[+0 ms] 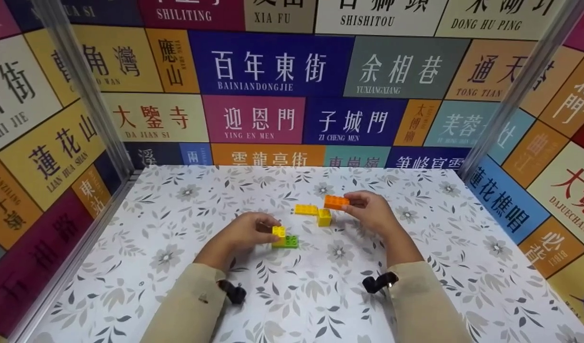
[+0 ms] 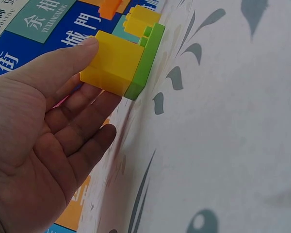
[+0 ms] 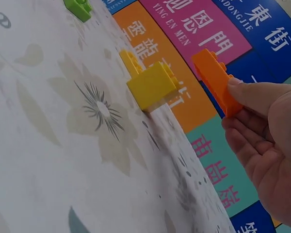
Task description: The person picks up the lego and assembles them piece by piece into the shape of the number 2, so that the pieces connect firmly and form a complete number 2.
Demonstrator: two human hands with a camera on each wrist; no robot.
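Note:
My left hand (image 1: 244, 232) pinches a yellow toy brick (image 2: 111, 60) between thumb and fingers. That brick sits on one end of a green brick (image 1: 290, 242), whose bare studs show beside it. Thumb and fingers of my right hand (image 1: 370, 212) grip an orange studded brick (image 3: 212, 80) by one end, held up over the table. Just left of and below it in the head view stands a taller yellow brick (image 1: 324, 218). A long low yellow brick (image 1: 305, 209) adjoins that one on its far left side.
All the bricks are on or over a table (image 1: 177, 295) with a white leaf-and-flower cover. Colourful panels (image 1: 277, 62) with place names rise behind and at both sides. Black wrist devices (image 1: 380, 283) sit at both sleeve cuffs.

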